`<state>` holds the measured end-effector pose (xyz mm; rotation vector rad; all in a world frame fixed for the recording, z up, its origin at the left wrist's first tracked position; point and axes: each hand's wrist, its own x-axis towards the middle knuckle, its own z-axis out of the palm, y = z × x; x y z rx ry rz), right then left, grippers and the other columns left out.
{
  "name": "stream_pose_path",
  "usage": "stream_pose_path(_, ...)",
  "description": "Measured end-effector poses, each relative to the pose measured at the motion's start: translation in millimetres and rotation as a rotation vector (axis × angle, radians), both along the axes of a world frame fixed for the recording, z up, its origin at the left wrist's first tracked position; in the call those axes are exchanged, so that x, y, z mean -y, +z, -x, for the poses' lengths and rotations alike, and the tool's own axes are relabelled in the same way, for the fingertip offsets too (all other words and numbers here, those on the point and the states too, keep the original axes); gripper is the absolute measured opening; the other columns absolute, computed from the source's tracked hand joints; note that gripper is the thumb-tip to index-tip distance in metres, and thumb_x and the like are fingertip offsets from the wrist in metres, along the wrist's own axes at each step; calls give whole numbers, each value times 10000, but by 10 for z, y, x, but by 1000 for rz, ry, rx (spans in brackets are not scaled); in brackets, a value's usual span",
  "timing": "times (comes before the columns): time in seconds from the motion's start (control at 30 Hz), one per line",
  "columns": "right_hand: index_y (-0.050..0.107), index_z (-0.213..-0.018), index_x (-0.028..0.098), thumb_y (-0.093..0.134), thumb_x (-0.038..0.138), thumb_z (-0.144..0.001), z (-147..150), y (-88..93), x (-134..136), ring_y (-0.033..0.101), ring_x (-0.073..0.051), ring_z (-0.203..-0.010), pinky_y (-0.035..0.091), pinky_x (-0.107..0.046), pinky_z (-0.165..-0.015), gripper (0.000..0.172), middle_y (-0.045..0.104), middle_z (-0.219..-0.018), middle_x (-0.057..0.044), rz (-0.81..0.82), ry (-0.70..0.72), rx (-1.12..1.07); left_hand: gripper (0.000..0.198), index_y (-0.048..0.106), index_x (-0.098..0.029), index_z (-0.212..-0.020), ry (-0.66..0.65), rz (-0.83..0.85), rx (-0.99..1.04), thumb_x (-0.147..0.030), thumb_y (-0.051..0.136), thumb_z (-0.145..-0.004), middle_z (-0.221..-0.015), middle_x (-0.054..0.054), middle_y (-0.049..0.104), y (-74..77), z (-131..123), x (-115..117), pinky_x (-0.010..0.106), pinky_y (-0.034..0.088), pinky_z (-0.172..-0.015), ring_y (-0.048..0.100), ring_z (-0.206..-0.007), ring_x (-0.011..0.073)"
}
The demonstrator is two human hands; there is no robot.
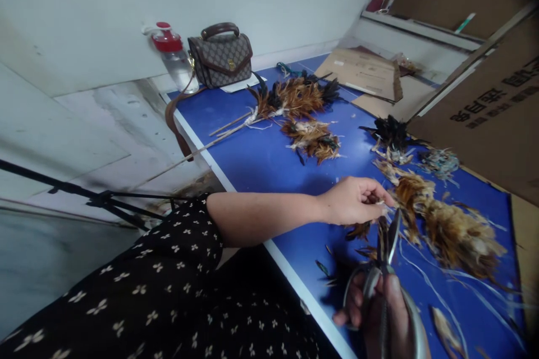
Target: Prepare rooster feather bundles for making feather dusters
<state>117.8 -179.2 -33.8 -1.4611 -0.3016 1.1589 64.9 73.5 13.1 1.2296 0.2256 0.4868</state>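
- Two bare hands work over a long blue desk (269, 162) strewn with brown and black feathers.
- Left hand (356, 200) reaches across to the right, its fingers (381, 193) pinched shut on the end of a rust-brown feather strip (446, 230) lying on the desk's near right part.
- Right hand (379, 308), at the near edge, has its fingers closed through the loops of grey metal scissors (389, 247); the blades point up toward the pinched spot and stand slightly parted.
- Judging by this, trimming the strip's end is the step in hand; the next move calls for steady tension from the left hand and blades set just beside the fingertips, not on them.
- Farther off lie a feather duster on a thin cane (290, 98), a brown patterned handbag (221, 56) and a red-capped clear bottle (174, 56).
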Motion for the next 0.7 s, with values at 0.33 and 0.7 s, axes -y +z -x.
stream_pose_path(0.33,755,-966,235,695,812,-1024,197,94,-164,554,-185,-554,589,-395,-496,584,593,-745,-14,-31,-87,101,155,727,-138,-1016,-9,65,-36,-28,794,-928,-799,-21,728,-30,-28,80,249,573,-745,700,-655,72)
stream_pose_path(0.7,704,-919,224,635,931,-999,208,86,-119,510,-146,-506,566,-356,-472,715,525,-707,20,-33,-10,138,162,706,-135,-1029,-30,65,-54,-55,817,-942,-799,-31,729,-13,-15,56,245,570,-732,687,-635,56)
